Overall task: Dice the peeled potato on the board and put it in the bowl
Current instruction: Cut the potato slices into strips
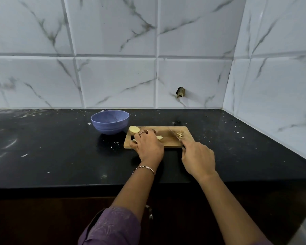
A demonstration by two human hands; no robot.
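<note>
A wooden cutting board (166, 138) lies on the black counter. On its left end sits a peeled potato half (134, 130), cut face up. My left hand (147, 145) covers cut potato strips (160, 137), fingers curled over them. My right hand (197, 159) grips a knife (175, 134) whose blade points away across the board. A small pile of diced potato (180, 134) lies beside the blade tip. The purple bowl (109, 122) stands just left of the board, and I see nothing in it.
The black counter (51, 147) carries scattered white flecks. A marble-tiled wall runs behind it and turns a corner on the right. The counter's front edge runs below my wrists.
</note>
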